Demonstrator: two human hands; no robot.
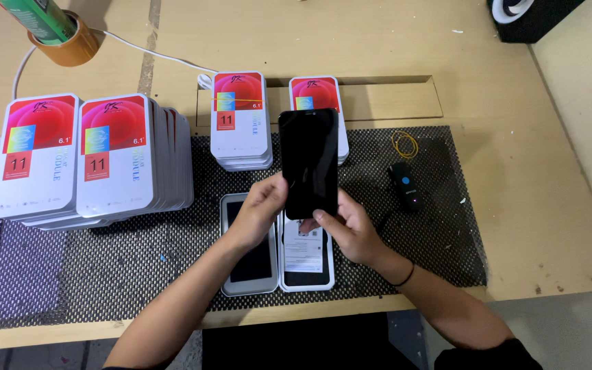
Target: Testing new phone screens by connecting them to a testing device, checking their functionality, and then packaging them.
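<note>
Two bare hands meet over the middle of the table, sharing one black phone screen panel (pixel 309 162) that stands upright between them, its dark glass facing up toward the person. The left hand (pixel 258 209) pinches the panel's lower left edge with thumb and fingers, while the right hand (pixel 348 229) grips its bottom edge from below, thumb pressed on the glass; a thin black band circles that wrist. Right beneath the hands, near the front edge of the table, lies an opened white box: its grey tray (pixel 248 247) with a dark inset on the left and, touching it, the lid (pixel 307 257) with a printed leaflet on the right. All this rests on a black mesh mat (pixel 138 260) that covers the middle of the wooden table (pixel 529 205). Behind the panel stand two low stacks of white boxes with red and rainbow labels (pixel 241 123), and a much larger batch of the same boxes (pixel 83 157) sits toward the left edge. Near the mat's right edge lies a small black handheld scanner (pixel 405 185), with a yellow rubber band (pixel 404 144) just behind it. A roll of brown tape (pixel 66 44) sits at the far left corner.
</note>
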